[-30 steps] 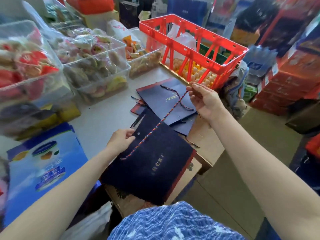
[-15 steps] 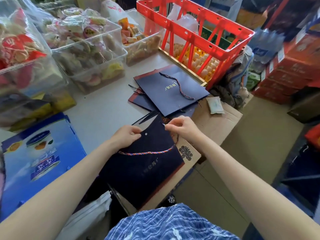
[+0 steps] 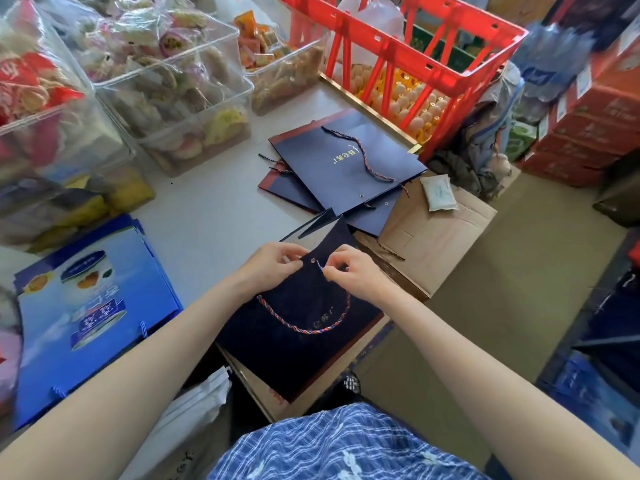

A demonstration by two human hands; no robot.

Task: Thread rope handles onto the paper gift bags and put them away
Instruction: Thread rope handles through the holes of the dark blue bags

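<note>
Right hand (image 3: 356,271) pinches the rope (image 3: 304,325) tip right at the eyelet (image 3: 313,260), left hand (image 3: 268,263) grips the navy bag (image 3: 301,348) edge beside it. Past both grips sit finished bags (image 3: 343,168) on the bench (image 3: 207,216) (a few done, this one looks half-threaded).

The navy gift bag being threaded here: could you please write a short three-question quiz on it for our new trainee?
1. True or false: the rope handle lies in a loop across the face of the navy gift bag.
2. What does the right hand pinch? A) the rope's free end beside the eyelet B) the white packet C) the red crate
3. Fill in: the left hand holds the bag's top ____ next to the eyelet.

Key: 1 true; 2 A; 3 edge.
</note>
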